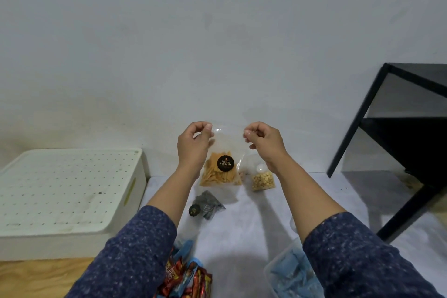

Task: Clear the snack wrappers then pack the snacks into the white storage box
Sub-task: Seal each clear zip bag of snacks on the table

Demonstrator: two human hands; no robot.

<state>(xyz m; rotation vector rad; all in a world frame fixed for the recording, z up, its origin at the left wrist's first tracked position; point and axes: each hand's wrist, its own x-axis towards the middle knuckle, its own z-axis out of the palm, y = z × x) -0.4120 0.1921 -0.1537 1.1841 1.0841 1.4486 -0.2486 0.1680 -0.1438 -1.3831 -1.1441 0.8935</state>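
**Chip bag held up at its top edge**

Pale wall filled the background, with a white sheet (254, 225) spread below it. I had the left hand (193, 145) and right hand (264, 141) each pinching a top corner of the clear chip bag (223, 169), thumb against forefinger, other fingers curled. The bag hung between them, above the sheet. Just right of the bag lay a small nut pouch (263, 180); below it a dark packet (208, 204); far left of it, the white storage box (65, 191), lid on. Nearer me than the bag sat red wrappers (186, 280) and a clear tub (292, 276). I judged this the sealing or checking step; next, the box lid had to come off.
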